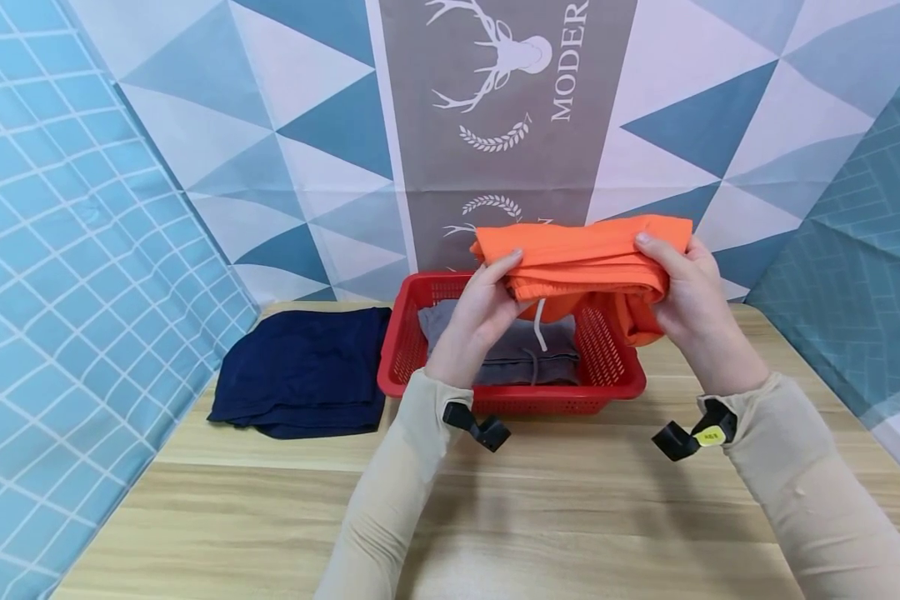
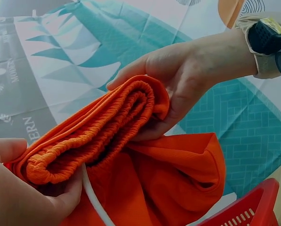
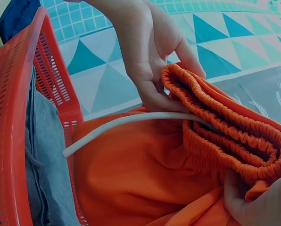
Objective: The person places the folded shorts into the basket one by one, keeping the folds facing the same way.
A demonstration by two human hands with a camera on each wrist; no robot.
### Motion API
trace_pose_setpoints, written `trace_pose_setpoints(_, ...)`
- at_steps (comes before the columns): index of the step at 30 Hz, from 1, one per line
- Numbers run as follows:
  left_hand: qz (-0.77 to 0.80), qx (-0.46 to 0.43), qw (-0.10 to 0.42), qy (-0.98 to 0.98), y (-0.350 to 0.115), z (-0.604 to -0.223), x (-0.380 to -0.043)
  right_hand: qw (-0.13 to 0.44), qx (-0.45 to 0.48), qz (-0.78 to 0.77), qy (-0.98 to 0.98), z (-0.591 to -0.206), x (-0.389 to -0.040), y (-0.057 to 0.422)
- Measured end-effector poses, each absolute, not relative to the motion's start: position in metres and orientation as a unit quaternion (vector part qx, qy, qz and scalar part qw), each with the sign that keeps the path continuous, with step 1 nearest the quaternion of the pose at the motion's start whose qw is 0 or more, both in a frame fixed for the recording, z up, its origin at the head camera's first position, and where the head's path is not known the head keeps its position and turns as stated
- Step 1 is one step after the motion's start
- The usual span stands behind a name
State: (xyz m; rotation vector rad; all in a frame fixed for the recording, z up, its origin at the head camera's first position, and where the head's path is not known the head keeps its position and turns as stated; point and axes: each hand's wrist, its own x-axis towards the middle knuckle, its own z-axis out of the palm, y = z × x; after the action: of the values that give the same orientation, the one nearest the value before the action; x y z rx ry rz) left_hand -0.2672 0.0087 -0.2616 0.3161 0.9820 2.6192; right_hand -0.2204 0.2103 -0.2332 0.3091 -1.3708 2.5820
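A folded pair of orange drawstring shorts [image 1: 577, 258] is held up above the red basket [image 1: 412, 333]. My left hand [image 1: 480, 321] grips the left end, thumb on top and fingers beneath. The other end is pinched by my right hand [image 1: 693, 292], its thumb pressing on the upper layer. In the left wrist view the gathered elastic waistband [image 2: 107, 122] is folded into layers between both hands. A white drawstring [image 3: 126, 122] dangles from it, and loose orange fabric [image 2: 178, 174] hangs below the fold.
Inside the basket lies a folded grey garment [image 1: 495, 371] with a grey cord. A folded navy garment [image 1: 307, 367] rests on the wooden table [image 1: 270, 517], left of the basket. Patterned cloth [image 1: 330, 133] stands behind and tiled-print cloth [image 1: 67, 275] along the left side.
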Motion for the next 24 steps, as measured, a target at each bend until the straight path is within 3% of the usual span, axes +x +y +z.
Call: trace_pose_setpoints(24,0.915,0.113,0.136,0.362,-0.019,-0.259,-0.276,0.114,0.097,0.876,-0.458,-0.237,-0.244,0.181)
